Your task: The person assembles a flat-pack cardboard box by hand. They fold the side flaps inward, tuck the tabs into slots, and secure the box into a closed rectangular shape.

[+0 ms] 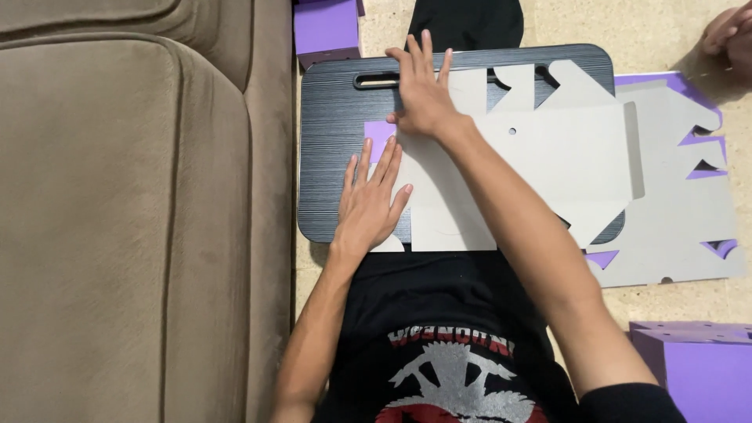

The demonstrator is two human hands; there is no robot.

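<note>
A flat grey cardboard box blank [564, 153] with cut tabs lies on a dark lap board [329, 117]. A small purple flap [379, 133] shows at its left end. My left hand [368, 200] lies flat, fingers spread, on the blank's left edge. My right hand [423, 90] reaches across and presses flat on the upper left part of the blank, just beside the purple flap. Neither hand grips anything.
A tan sofa [133, 211] fills the left. More flat blanks, grey with purple showing, [681, 211] lie on the floor at right. Purple assembled boxes stand at top [325, 27] and bottom right [697, 368]. Another person's hand [732, 35] is at the top right corner.
</note>
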